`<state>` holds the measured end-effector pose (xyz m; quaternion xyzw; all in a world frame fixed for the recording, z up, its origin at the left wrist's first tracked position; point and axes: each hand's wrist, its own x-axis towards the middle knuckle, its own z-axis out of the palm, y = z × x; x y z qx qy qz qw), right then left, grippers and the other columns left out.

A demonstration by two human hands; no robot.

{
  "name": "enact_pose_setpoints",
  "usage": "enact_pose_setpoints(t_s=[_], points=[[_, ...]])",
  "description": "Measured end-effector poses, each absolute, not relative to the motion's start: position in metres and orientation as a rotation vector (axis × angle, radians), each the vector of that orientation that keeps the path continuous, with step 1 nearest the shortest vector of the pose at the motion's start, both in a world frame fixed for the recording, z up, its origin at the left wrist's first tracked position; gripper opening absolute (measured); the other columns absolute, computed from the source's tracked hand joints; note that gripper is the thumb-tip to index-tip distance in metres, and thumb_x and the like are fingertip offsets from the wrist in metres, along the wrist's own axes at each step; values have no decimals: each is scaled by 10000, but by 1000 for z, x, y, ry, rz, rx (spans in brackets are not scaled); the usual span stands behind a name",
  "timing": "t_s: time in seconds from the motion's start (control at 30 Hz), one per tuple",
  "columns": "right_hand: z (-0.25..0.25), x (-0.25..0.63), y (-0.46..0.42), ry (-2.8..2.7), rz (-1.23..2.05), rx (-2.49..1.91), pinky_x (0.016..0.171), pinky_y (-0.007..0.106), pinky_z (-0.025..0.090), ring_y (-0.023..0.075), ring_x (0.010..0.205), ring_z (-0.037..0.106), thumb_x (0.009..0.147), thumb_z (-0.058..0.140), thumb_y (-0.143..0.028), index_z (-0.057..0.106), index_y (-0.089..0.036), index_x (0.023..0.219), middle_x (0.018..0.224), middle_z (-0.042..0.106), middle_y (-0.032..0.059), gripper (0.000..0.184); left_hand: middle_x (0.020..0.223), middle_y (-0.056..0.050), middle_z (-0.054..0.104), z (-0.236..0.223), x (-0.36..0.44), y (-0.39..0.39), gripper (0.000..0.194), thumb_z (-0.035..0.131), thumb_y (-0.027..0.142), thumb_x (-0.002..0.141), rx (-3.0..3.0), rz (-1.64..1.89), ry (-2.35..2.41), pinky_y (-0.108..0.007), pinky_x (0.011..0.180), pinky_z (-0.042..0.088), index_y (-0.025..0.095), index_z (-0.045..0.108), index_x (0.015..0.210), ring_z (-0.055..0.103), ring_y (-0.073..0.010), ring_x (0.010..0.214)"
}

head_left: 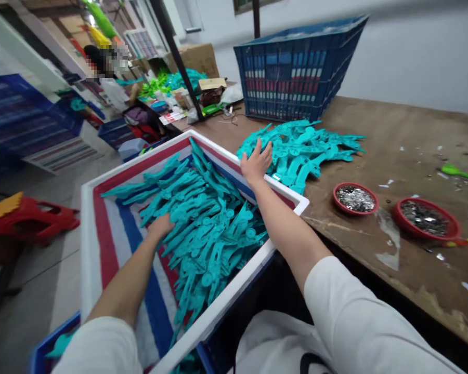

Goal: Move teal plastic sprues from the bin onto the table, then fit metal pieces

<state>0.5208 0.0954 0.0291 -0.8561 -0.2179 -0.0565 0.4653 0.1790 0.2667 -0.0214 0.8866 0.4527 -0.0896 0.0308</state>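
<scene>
Nearest: white sleeves (pixel 354 296) are covering both upper arms. Left arm (pixel 120 285) is slanting forward and down into a white-rimmed box (pixel 222 306); right arm (pixel 292 228) is pointing farther forward, crossing the box's rim, palm side turned down.

A lower blue crate (pixel 56 331) is showing beneath the box. Inside the box, striped lining (pixel 156 301) in red, white and blue is lying under a heap of turquoise pieces (pixel 206 223), loosely rowed, some overlapping.

Left grip (pixel 161 227) is resting at the heap's left side, fingertips going out of sight among the pieces; cannot tell whether it is closing on any. Right grip (pixel 256 163) is standing wide, fingers spread, at the near left edge of a second turquoise pile (pixel 300 148); contact unclear.

That pile is lying on the brown surface (pixel 393 124), just beyond the box. To its right, two red bowls (pixel 354 212) are holding small shiny metal bits; scraps are lying about them, and a green piece (pixel 460 172) farther right.

Behind the pile a tall blue basket (pixel 288 78) is leaning outward, pale wall (pixel 413 62) beyond. Left, on the floor, a red stool (pixel 47 218) is standing. Far back, another person (pixel 113 93) is showing beside green and turquoise heaps, blurred.
</scene>
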Motion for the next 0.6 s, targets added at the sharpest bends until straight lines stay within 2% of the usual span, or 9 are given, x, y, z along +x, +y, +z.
enact_pose_setpoints(t_s=[0.1,0.23,0.3,0.33,0.4,0.43,0.47,0.53,0.6], points=[[32,488,92,-921,-258,-2027,1463,807,267,472,1882,187,1167,568,-418,445,-141,1869,1977,240,281,765,1233,-235,838,3,160,262,439,761,428,1079,2682,-103,1569,-577,1099,638,113,721,1382,807,-457,1245],[35,444,94,-1617,-293,-1844,1513,733,190,454,1879,185,1061,832,-507,516,-231,1859,1971,354,178,902,1443,-207,797,23,127,234,468,772,340,1114,2728,265,1444,-582,1263,536,119,693,1519,731,-403,1363],[33,431,95,-1833,-166,-1842,1475,700,299,473,1794,377,987,930,-436,599,-238,1802,1880,513,194,902,1473,-174,787,29,118,223,456,763,257,1114,2770,430,1283,-607,1354,446,112,703,1543,683,-373,1408],[31,428,95,-1877,-62,-1877,1423,665,391,473,1699,507,981,938,-406,675,-227,1729,1773,630,207,813,1486,-158,781,32,116,220,446,748,225,1119,2790,506,1221,-622,1409,368,117,707,1550,644,-358,1453],[27,427,96,-1832,163,-1950,1251,547,546,430,1424,707,1006,914,-399,833,-201,1452,1449,818,193,494,1561,-144,743,36,118,217,418,726,224,1139,2791,704,1160,-664,1485,167,129,716,1546,522,-346,1581],[25,429,97,-1745,263,-1956,1154,481,578,392,1278,749,1023,898,-421,866,-192,1249,1260,849,164,323,1606,-144,712,37,121,217,385,729,245,1142,2749,811,1151,-683,1497,78,133,730,1511,450,-351,1641],[22,430,98,-1639,341,-1937,1063,424,583,350,1141,755,1039,878,-455,838,-192,1039,1075,829,127,266,1639,-147,683,37,127,216,345,745,271,1134,2668,904,1139,-699,1499,19,139,748,1452,386,-363,1686],[18,430,101,-1449,436,-1866,902,351,551,270,908,691,1074,808,-521,653,-219,747,778,668,48,472,1615,-162,674,33,142,210,281,825,294,1059,2388,985,1065,-730,1500,12,152,761,1293,348,-398,1713],[13,422,105,-1361,485,-1810,789,319,510,220,779,607,1121,690,-581,534,-246,689,667,522,0,569,1472,-171,723,20,160,199,320,891,313,978,2111,922,957,-758,1473,219,175,729,1216,496,-417,1621]])
